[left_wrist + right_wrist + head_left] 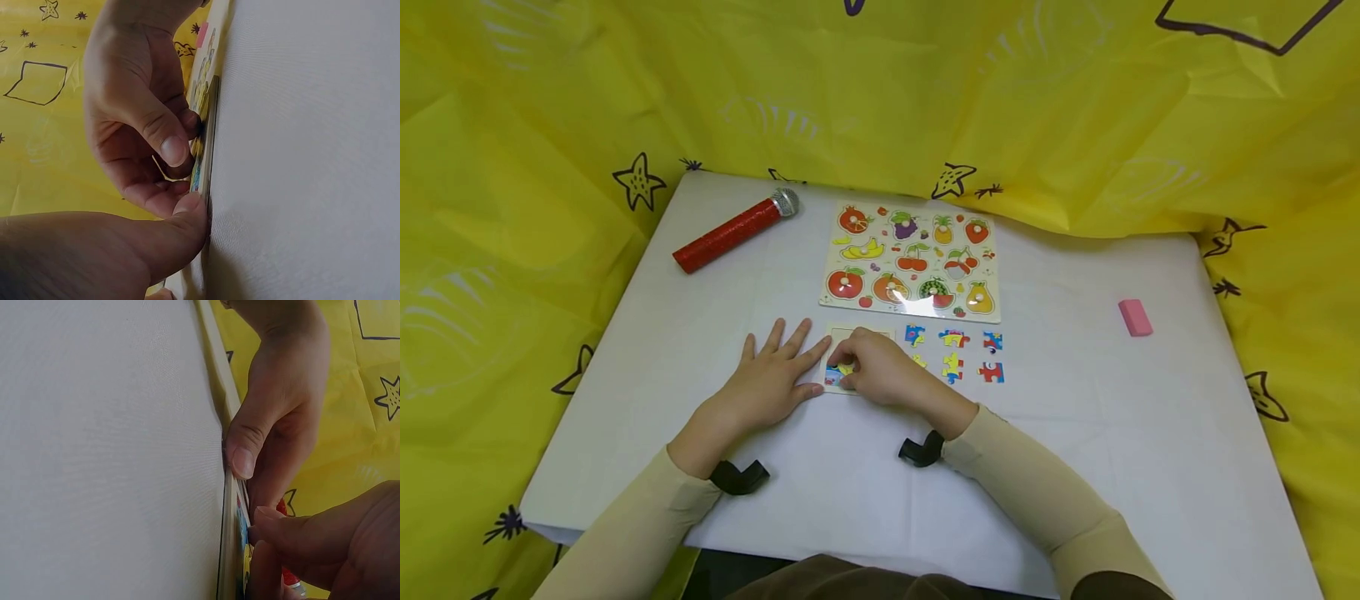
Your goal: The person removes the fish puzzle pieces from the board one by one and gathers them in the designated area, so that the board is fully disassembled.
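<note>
A small jigsaw tray (841,332) lies on the table between my hands. My left hand (767,379) rests flat with fingers spread, its thumb tip against the tray's near left corner. Over the tray, my right hand (883,367) pinches a yellow jigsaw piece (197,147) between thumb and curled fingers, low against the tray. A blue printed part (833,377) shows in its lower left corner. My right hand covers much of the tray. Several loose jigsaw pieces (952,367) lie to its right, one partly behind my right hand.
Behind the tray lies a fruit puzzle board (831,258). A red microphone (730,236) lies at the back left, a pink block like an eraser (1135,317) at the right. Yellow patterned cloth (850,100) hangs round the white table (1075,367).
</note>
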Available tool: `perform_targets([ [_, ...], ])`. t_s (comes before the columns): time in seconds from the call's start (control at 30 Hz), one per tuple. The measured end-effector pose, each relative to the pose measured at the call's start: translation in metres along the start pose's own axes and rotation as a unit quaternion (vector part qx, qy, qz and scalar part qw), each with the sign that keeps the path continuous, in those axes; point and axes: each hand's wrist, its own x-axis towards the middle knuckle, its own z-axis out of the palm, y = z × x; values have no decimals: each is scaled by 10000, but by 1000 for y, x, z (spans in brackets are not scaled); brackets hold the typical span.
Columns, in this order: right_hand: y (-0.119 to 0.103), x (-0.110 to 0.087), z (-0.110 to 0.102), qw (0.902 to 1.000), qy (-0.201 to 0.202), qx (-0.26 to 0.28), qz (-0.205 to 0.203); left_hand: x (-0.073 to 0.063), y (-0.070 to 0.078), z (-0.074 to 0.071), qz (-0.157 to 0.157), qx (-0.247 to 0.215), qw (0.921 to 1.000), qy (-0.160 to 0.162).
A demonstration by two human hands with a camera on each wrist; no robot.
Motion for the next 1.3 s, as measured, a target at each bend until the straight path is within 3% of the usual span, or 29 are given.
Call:
perform_targets([
  [0.23, -3, 0, 2, 9999, 52, 36, 81, 0, 1, -1, 21, -23, 10000, -1],
  [0.53, -1, 0, 3, 9973, 290, 659, 146, 0, 1, -1, 7, -37, 10000, 26],
  [0.9, 0, 2, 3, 9952, 349, 912, 116, 0, 2, -2, -81, -86, 9999, -40],
  [1.0, 1, 2, 1, 9909, 306, 1299, 188, 0, 2, -1, -94, -107, 9999, -38],
  [1.17, 3, 1, -4, 9738, 288, 2210, 448, 0, 1, 0, -86, -76, 9999, -37],
  [1.3, 4, -3, -12, 9635, 425, 2574, 595, 1, 1, 0, -74, -44, 10000, -36],
])
